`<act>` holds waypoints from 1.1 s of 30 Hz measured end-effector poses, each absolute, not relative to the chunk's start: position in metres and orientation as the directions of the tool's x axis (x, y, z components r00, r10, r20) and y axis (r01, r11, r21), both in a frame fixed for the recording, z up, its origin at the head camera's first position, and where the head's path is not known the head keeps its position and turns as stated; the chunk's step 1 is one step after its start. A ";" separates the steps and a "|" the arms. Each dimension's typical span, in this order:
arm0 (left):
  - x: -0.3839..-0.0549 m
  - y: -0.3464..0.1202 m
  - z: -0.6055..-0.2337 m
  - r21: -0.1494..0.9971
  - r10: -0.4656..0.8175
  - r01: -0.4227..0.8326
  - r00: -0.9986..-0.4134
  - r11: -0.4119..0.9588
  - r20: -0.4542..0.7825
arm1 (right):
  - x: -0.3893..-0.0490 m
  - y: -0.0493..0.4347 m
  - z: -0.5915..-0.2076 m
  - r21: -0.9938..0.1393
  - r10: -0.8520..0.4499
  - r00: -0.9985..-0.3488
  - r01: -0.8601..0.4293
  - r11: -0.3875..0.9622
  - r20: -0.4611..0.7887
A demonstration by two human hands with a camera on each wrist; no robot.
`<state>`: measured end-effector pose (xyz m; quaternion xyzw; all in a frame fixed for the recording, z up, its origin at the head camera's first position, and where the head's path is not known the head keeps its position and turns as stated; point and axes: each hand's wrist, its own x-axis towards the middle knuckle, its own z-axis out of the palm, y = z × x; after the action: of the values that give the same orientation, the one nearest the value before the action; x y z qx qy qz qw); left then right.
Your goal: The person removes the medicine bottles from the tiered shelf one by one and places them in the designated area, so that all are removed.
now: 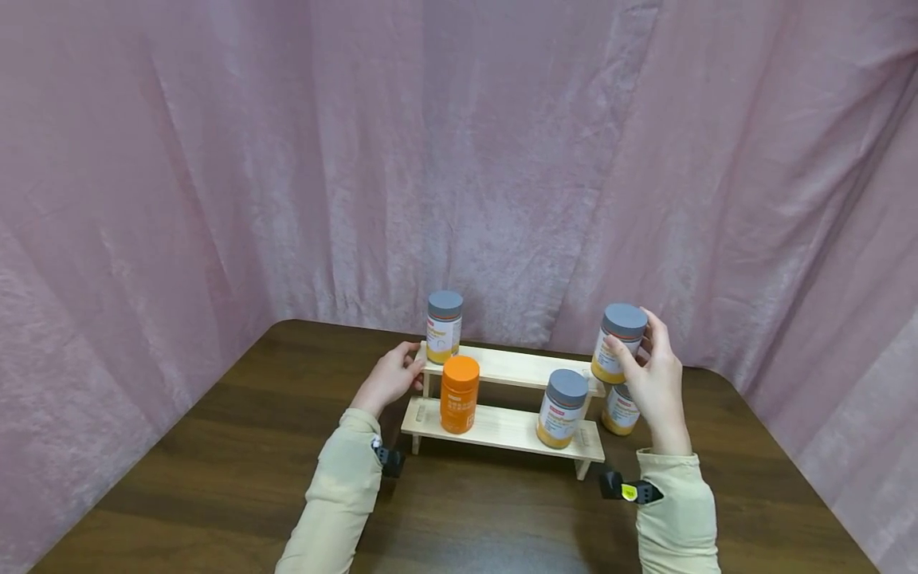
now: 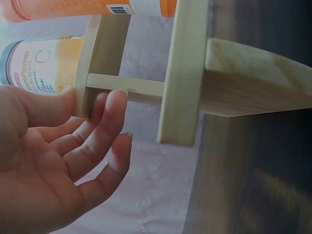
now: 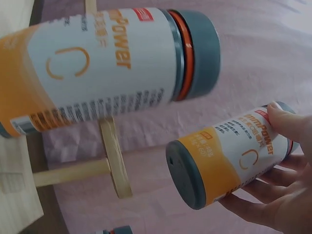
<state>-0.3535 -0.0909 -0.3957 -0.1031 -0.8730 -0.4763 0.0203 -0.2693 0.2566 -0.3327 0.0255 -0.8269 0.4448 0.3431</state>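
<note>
Right hand (image 1: 654, 375) grips raised bottle (image 1: 619, 343); left hand (image 1: 390, 376) seemingly touches rack (image 1: 502, 367).

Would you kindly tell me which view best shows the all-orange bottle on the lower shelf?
The head view: the orange bottle stands fully visible, upright on the lower shelf. The left wrist view catches only a strip of it at the top edge. The right wrist view does not show it.

We see open room along the upper shelf (image 1: 512, 367) of the wooden rack (image 1: 502, 430) between the grey-lidded bottle (image 1: 444, 327) at its left end and the raised bottle (image 1: 618, 343) over its right end. On the lower shelf, the orange bottle (image 1: 459, 395) and another grey-lidded bottle (image 1: 562, 408) leave a gap between them. The tabletop's (image 1: 215, 478) front edge lies free.
</note>
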 end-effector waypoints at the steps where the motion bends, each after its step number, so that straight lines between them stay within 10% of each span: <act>1: -0.354 -0.091 -0.396 0.830 0.159 0.196 -0.978 0.523 0.131 | -0.269 0.258 -0.333 -0.719 0.266 -0.764 -0.342 0.604 0.587; 33: -0.353 -0.098 -0.399 0.858 0.177 0.188 -0.977 0.479 0.116 | -0.255 0.323 -0.344 -0.777 0.338 -0.851 -0.122 0.618 0.402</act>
<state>-0.3531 -0.0981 -0.3988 -0.1063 -0.8598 -0.4994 0.0056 -0.2548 0.3226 -0.3443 -0.0629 -0.8591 0.4328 0.2658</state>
